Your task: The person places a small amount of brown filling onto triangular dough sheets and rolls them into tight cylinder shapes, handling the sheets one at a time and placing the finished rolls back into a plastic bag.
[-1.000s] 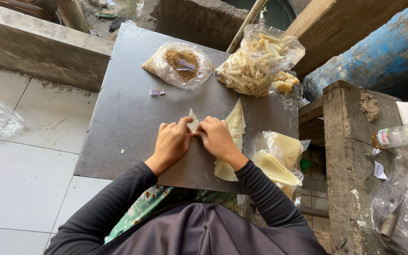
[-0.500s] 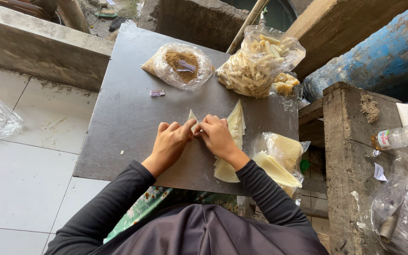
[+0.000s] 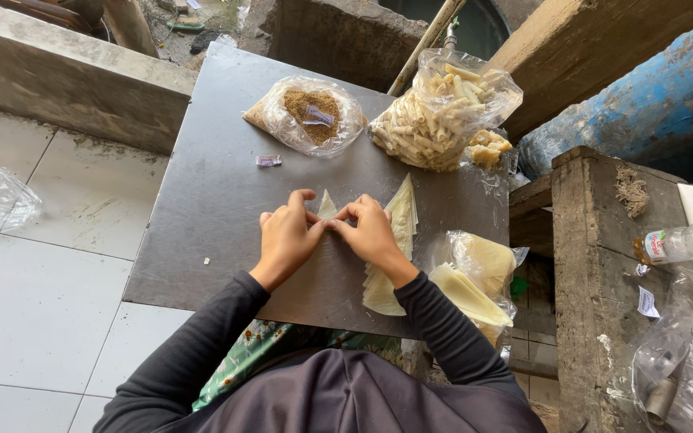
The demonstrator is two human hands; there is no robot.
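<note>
Both hands, left hand [image 3: 286, 239] and right hand [image 3: 372, 234], pinch a pale wrapper triangle [image 3: 326, 207] mid-frame; wrapper stack [image 3: 395, 240] right, filling bag [image 3: 308, 116] and rolled-pastry bag [image 3: 439, 112] above.

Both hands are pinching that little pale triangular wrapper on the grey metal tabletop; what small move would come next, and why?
Probably one more fold: the left hand and right hand pinch the pale triangular wrapper between their fingertips, with its tip poking up, seemingly unsealed, above the grey metal tabletop.
</note>
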